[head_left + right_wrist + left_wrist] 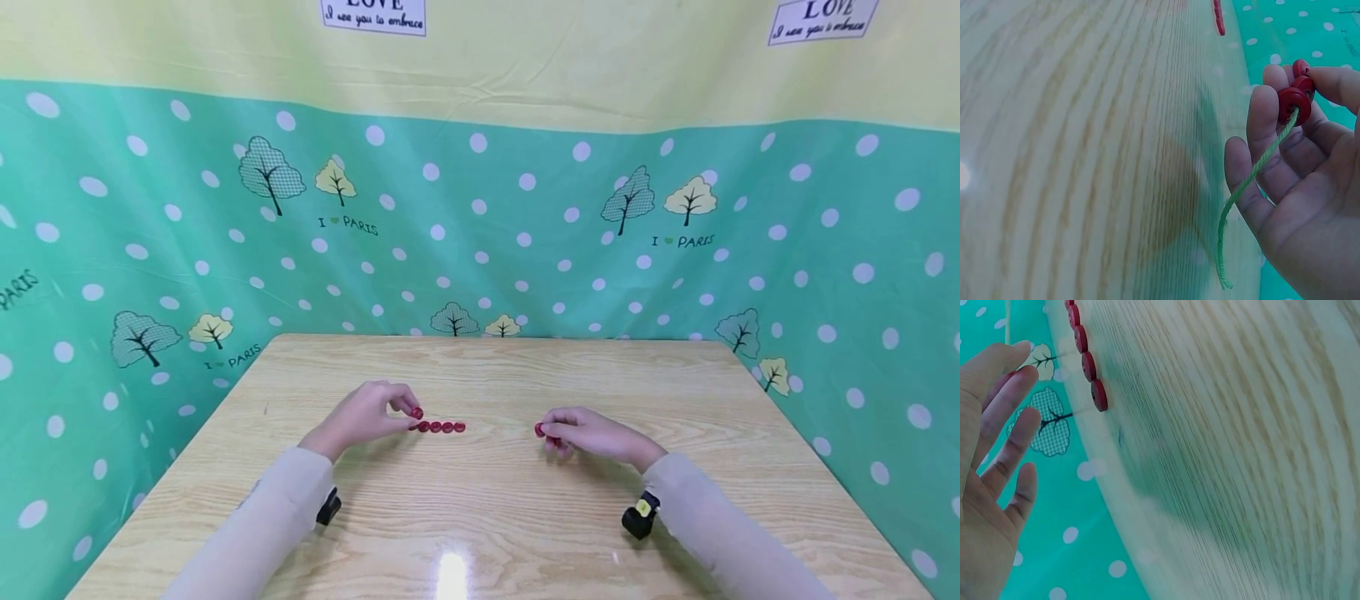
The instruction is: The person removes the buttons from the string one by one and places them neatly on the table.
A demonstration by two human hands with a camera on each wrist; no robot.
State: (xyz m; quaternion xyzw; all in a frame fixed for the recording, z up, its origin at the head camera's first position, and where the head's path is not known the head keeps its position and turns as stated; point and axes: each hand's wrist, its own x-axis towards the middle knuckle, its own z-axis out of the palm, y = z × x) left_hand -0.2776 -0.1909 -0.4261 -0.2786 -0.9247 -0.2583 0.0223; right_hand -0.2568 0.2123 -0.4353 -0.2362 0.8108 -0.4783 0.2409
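Observation:
A row of red buttons (pixel 447 427) lies on the table, its left end overlapped by my left hand (pixel 367 417). That hand pinches one red button (pixel 417 412) between thumb and index finger, just above the row. In the left wrist view the row (pixel 1088 366) runs past the fingertips, and the pinched button is mostly hidden behind the fingers. Off to the right of the row, my right hand (pixel 588 433) grips red buttons (pixel 1294 106) at its fingertips. A green string (pixel 1242 186) comes out of a hole in the nearest one and dangles past the palm.
The pale wood-grain table (pixel 480 517) reaches back to a green dotted curtain (pixel 480 225), which also hangs along both sides. Black wrist devices sit under the left cuff (pixel 328 506) and the right cuff (pixel 640 517). Bright light reflects off the table's near part.

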